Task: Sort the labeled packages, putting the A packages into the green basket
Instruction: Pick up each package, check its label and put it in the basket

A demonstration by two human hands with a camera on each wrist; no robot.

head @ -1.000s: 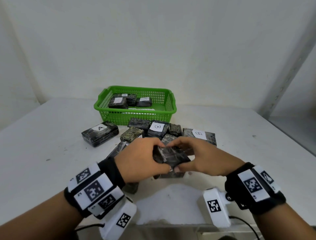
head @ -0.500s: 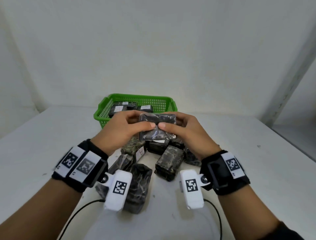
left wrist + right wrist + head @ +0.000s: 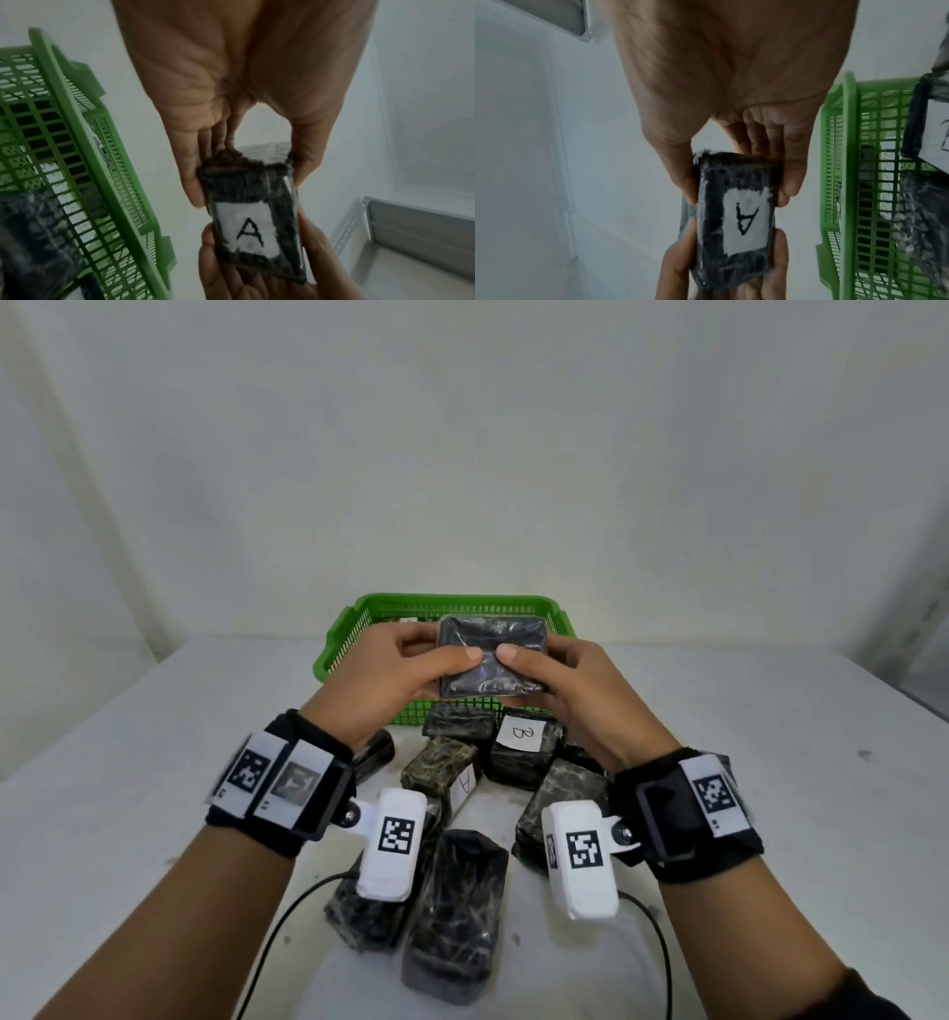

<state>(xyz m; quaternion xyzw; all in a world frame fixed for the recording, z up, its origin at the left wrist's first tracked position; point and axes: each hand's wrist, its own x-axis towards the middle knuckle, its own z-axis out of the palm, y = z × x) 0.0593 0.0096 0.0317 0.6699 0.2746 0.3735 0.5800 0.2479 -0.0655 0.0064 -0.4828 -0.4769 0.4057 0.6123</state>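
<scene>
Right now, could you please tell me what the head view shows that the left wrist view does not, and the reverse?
Only the head view shows the loose packages on the table, one labelled B, and the held package's plain side. Only the left wrist view shows the A label on its far side. Both show the left hand and right hand gripping it near the green basket.

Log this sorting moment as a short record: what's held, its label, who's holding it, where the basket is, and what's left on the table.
held: black package
label: A, on the underside
grip: left hand and right hand pinch its ends
basket: green basket, beyond the package, some packages inside
left on table: B package, other wrapped packages
</scene>
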